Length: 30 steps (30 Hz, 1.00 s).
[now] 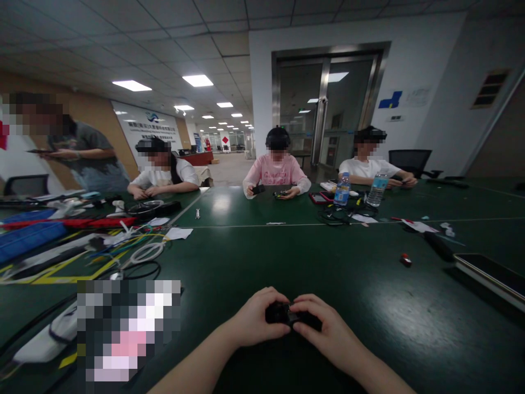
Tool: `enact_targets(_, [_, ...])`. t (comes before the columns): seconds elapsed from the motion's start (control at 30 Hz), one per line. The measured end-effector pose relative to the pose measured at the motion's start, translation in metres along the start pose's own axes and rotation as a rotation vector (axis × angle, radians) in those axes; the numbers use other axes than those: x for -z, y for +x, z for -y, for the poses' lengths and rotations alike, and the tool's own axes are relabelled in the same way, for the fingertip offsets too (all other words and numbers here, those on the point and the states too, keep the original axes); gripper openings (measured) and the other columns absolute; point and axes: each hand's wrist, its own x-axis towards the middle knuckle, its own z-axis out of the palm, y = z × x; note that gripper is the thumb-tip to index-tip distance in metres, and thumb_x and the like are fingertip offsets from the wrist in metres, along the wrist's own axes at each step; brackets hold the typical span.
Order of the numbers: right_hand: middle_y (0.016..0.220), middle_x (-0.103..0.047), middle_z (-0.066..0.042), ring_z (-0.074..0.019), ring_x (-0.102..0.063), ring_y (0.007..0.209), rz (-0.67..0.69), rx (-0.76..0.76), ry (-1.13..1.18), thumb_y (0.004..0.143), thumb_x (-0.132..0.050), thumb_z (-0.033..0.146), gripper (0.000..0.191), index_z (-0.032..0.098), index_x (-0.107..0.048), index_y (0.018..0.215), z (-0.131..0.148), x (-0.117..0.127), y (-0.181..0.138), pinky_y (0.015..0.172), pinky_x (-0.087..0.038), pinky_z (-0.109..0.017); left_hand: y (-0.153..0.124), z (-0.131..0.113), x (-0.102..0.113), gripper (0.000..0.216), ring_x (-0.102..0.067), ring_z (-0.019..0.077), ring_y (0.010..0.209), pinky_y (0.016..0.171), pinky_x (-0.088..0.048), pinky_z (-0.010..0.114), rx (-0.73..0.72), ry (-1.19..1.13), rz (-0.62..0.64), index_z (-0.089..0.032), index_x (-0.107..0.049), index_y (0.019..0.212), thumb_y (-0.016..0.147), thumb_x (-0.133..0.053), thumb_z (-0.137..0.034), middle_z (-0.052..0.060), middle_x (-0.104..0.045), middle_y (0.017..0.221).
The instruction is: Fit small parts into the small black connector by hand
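Note:
Both of my hands meet just above the green table (311, 254), low in the head view. Between them is a small black device (278, 312) whose exact kind I cannot make out. My left hand (256, 317) wraps round its left end, thumb below and fingers over the top. Its right end sits in my right hand (324, 323), where the thumb and fingertips press near the middle. A few small details show between the fingertips. The fingers hide much of the device.
Cables, blue trays (30, 241) and a white power strip (49, 334) crowd the left side. Rightward lie a small red-and-black object (406, 260) and a phone (492, 273). Water bottles (342, 190) stand farther back. Several people sit opposite; another person (82, 148) stands left.

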Motion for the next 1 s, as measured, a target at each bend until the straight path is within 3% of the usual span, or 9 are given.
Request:
enact_targets(0.33, [0.109,-0.058,-0.003,-0.0207,-0.057,0.103,0.021,-0.029,-0.015,0.077,-0.06,0.014,0.025,0.027,-0.067,0.097,-0.0003,0.0008,0.0012,0.092,-0.044,-0.034,-0.0011,0.0001,-0.0002,0.044,-0.054,0.0218,0.096,0.085,-0.043,0.033,0.014,0.063,0.023,-0.021,-0.055,0.112,0.07,-0.07,-0.023,0.004,-0.057,0.103])
enact_targets(0.57, [0.108,-0.058,-0.002,-0.0209,-0.057,0.103,0.017,-0.045,-0.027,0.078,-0.059,0.017,0.023,0.028,-0.067,0.097,-0.0043,-0.0005,0.0008,0.093,-0.042,-0.035,-0.0004,-0.0022,-0.0019,0.033,-0.053,0.0225,0.094,0.085,-0.042,0.035,0.0,0.18,-0.02,-0.022,-0.058,0.101,0.07,-0.068,-0.025,0.004,-0.057,0.1])
enact_targets(1.0, [0.111,-0.058,-0.001,-0.0209,-0.057,0.103,0.006,-0.06,-0.104,0.078,-0.059,0.019,0.023,0.029,-0.067,0.096,-0.0038,-0.0015,0.0006,0.091,-0.044,-0.034,-0.001,-0.0012,0.0002,0.042,-0.052,0.0228,0.098,0.088,-0.041,0.035,0.024,0.142,0.0,-0.024,-0.056,0.111,0.071,-0.07,-0.027,0.004,-0.056,0.104])
